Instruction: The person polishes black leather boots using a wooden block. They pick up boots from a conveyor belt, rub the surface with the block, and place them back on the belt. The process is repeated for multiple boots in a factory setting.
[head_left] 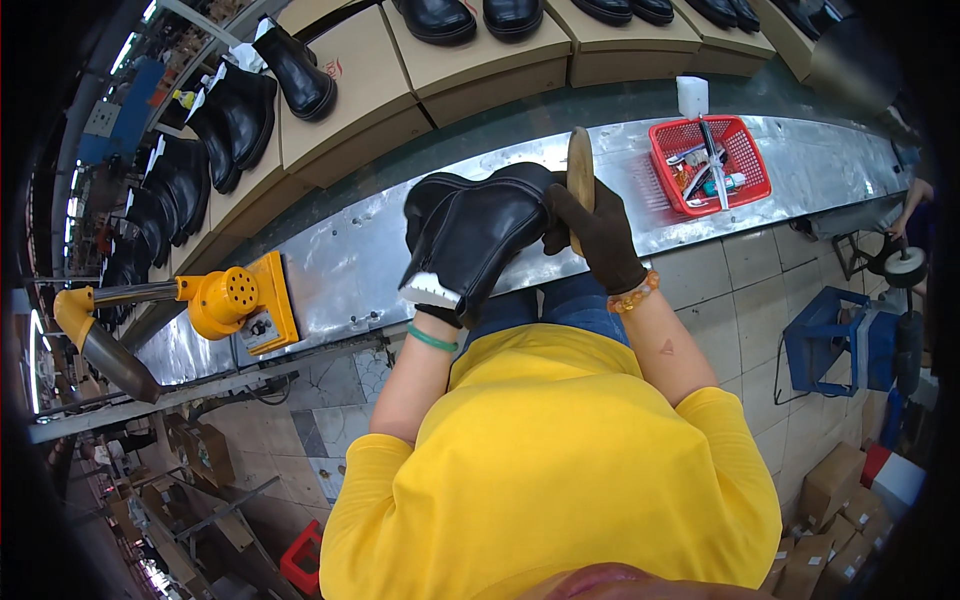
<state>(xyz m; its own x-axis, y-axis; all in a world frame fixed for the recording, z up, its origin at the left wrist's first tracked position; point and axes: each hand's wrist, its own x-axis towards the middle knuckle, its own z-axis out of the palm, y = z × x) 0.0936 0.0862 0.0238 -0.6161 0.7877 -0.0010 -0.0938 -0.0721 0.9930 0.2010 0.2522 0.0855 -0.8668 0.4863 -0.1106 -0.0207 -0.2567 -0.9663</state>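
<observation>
A black leather boot (pixel 490 230) is in front of me over the metal table, its white-edged top toward my body. Another rounded black part shows at its far left; whether it belongs to the same boot or a second one I cannot tell. My left hand (pixel 440 316), at the boot's near end, supports it, with the fingers hidden. Gloved in dark brown, my right hand (pixel 606 235) grips a brush with an oval wooden back (pixel 580 185), held upright against the boot's right end. The brush's bristles are mostly out of sight.
To the right on the metal table (pixel 350 235) stands a red plastic basket (pixel 712 165) with small items. A yellow machine with a nozzle arm (pixel 235 300) sits at left. Cardboard boxes (pixel 350 90) carrying black boots (pixel 295 70) line the far side. A blue stool (pixel 830 340) is at right.
</observation>
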